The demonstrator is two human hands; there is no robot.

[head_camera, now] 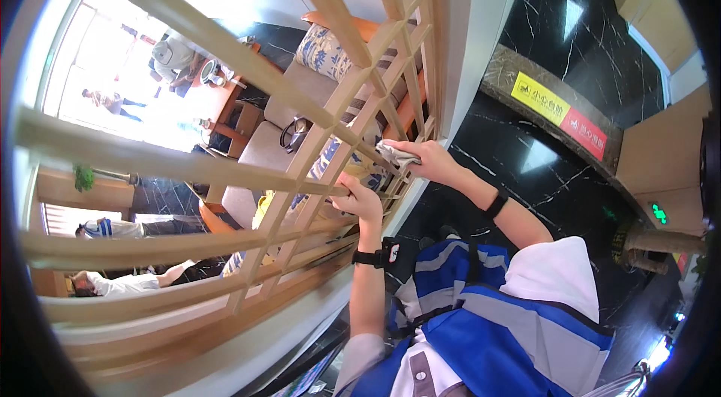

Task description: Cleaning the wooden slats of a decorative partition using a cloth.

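A tall light-wood lattice screen of long bars and crosspieces stands close on my left side. My left hand is closed around one of its bars, with a dark band and device on the wrist. Farther along, my right hand pinches a crumpled whitish cloth between thumb and fingers. The cloth lies against the lattice bars near the white frame edge. A black band circles my right wrist.
Through the lattice show a sofa with patterned cushions, black headphones, a wooden table and several people. On my right, a stone step edge bears yellow and red warning strips above a glossy black floor.
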